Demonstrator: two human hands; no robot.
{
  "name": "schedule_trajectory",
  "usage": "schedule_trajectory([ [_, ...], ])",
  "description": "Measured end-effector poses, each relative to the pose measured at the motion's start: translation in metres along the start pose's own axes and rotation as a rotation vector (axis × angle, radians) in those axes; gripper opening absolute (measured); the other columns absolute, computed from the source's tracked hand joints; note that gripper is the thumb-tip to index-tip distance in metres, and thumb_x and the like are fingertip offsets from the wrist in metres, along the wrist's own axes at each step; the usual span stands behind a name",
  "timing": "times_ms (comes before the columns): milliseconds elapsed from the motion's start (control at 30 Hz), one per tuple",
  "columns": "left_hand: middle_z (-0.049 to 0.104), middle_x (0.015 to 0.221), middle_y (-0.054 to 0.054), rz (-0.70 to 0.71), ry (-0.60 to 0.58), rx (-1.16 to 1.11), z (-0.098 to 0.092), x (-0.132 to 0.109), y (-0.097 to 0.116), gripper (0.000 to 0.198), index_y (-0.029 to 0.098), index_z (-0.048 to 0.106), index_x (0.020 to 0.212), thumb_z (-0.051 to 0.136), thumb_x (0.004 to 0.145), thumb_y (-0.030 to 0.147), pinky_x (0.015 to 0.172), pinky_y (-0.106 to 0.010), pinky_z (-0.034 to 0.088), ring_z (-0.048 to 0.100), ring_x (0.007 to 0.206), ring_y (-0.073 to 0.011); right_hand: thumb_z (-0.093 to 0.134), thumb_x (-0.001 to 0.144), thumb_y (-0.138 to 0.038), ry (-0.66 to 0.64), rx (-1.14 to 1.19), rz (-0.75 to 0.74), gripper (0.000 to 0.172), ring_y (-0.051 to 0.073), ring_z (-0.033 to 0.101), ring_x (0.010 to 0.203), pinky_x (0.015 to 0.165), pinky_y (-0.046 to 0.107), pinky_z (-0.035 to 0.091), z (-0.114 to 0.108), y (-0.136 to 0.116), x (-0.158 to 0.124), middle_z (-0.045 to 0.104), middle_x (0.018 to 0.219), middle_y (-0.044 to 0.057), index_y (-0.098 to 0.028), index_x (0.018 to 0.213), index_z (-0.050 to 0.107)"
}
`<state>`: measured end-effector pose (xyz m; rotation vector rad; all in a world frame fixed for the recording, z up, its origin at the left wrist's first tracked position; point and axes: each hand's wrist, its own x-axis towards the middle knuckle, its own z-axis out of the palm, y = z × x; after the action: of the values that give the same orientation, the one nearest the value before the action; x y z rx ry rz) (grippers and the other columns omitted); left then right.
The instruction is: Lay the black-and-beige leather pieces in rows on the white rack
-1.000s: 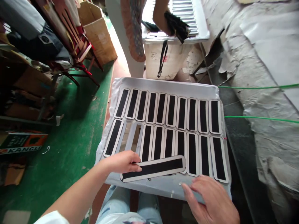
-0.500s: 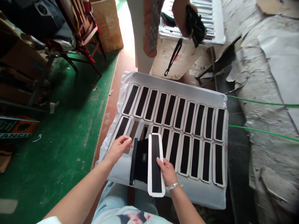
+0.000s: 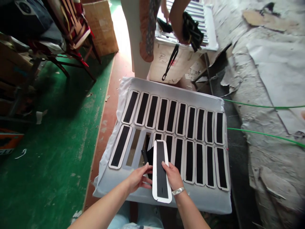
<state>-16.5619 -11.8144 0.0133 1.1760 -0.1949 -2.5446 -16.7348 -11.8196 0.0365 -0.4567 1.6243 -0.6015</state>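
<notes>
My right hand (image 3: 173, 175) grips a long white-rimmed panel with a black centre strip (image 3: 162, 171), thumb on its front face. A dark fabric piece with a black edge bar (image 3: 145, 156) shows behind the panel's left side, partly hidden. My left hand (image 3: 140, 178) has its thumb and fingers around the left side of that fabric, low down. Under both hands is a pale cloth-covered board (image 3: 200, 198) with two rows of similar white-rimmed black panels (image 3: 120, 147). Two slots in the near row, including a brownish slot (image 3: 133, 148), show no white rim.
Beyond the board, another person's arm (image 3: 177, 22) works over a second rack (image 3: 209, 25) above a cream-coloured bag (image 3: 164, 63). Chairs (image 3: 73, 35) and a cardboard box (image 3: 101, 28) stand at upper left. Green cords (image 3: 262, 104) run right over crumpled, paper-like covering (image 3: 269, 159).
My left hand has moved right and down onto the dark fabric. The fabric, spread out before, is now folded in behind the panel. My right hand keeps its grip.
</notes>
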Motion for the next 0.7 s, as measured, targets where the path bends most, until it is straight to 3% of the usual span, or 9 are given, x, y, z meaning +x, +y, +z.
schedule_trajectory([
  [133, 0.059, 0.107, -0.013, -0.051, -0.109, -0.054, -0.002, -0.001, 0.009, 0.056, 0.017, 0.06, 0.107, 0.042, 0.08, 0.063, 0.06, -0.032, 0.054, 0.063, 0.063, -0.0146, 0.066, 0.068, -0.048, -0.071, 0.143, 0.09, 0.036, 0.019, 0.061, 0.052, 0.05, 0.029, 0.047, 0.004, -0.004, -0.01, 0.066, 0.063, 0.004, -0.016, 0.085, 0.062],
  [233, 0.059, 0.105, -0.013, -0.08, -0.091, -0.049, -0.002, -0.001, 0.01, 0.056, 0.015, 0.06, 0.103, 0.043, 0.079, 0.063, 0.056, -0.03, 0.053, 0.062, 0.06, -0.0135, 0.067, 0.067, -0.046, -0.081, 0.166, 0.116, 0.035, 0.018, 0.06, 0.05, 0.049, 0.028, 0.047, 0.005, -0.006, -0.011, 0.065, 0.061, 0.003, -0.016, 0.084, 0.061],
  [333, 0.057, 0.107, -0.012, -0.017, 0.069, -0.022, -0.005, 0.001, 0.018, 0.052, 0.015, 0.058, 0.103, 0.049, 0.078, 0.059, 0.055, -0.027, 0.052, 0.06, 0.059, -0.0108, 0.065, 0.068, -0.048, -0.08, 0.165, 0.066, 0.037, 0.021, 0.062, 0.055, 0.051, 0.03, 0.048, 0.009, -0.01, 0.006, 0.066, 0.064, 0.004, -0.016, 0.085, 0.059],
  [467, 0.055, 0.109, -0.009, 0.179, 0.266, 0.124, -0.013, 0.008, 0.045, 0.044, 0.017, 0.058, 0.101, 0.056, 0.076, 0.053, 0.059, -0.023, 0.049, 0.056, 0.069, -0.0098, 0.06, 0.072, -0.052, -0.028, 0.055, -0.147, 0.04, 0.021, 0.064, 0.069, 0.062, 0.032, 0.051, 0.023, -0.017, 0.051, 0.068, 0.077, 0.006, -0.015, 0.089, 0.057],
  [567, 0.058, 0.09, -0.004, 0.248, 0.368, 0.371, -0.024, 0.023, 0.058, 0.038, 0.016, 0.058, 0.091, 0.058, 0.073, 0.049, 0.059, -0.021, 0.046, 0.054, 0.074, -0.0112, 0.057, 0.072, -0.053, -0.014, -0.072, -0.262, 0.041, 0.021, 0.063, 0.081, 0.071, 0.032, 0.05, 0.038, -0.012, 0.082, 0.068, 0.086, 0.007, -0.015, 0.089, 0.059],
  [700, 0.048, 0.059, 0.004, 0.251, 0.44, 0.61, -0.049, 0.044, 0.045, 0.032, 0.016, 0.051, 0.071, 0.06, 0.066, 0.046, 0.047, -0.019, 0.038, 0.045, 0.052, -0.0087, 0.056, 0.071, -0.056, -0.067, -0.036, -0.172, 0.042, 0.021, 0.063, 0.079, 0.069, 0.031, 0.05, 0.048, 0.017, 0.096, 0.067, 0.081, 0.005, -0.017, 0.088, 0.057],
])
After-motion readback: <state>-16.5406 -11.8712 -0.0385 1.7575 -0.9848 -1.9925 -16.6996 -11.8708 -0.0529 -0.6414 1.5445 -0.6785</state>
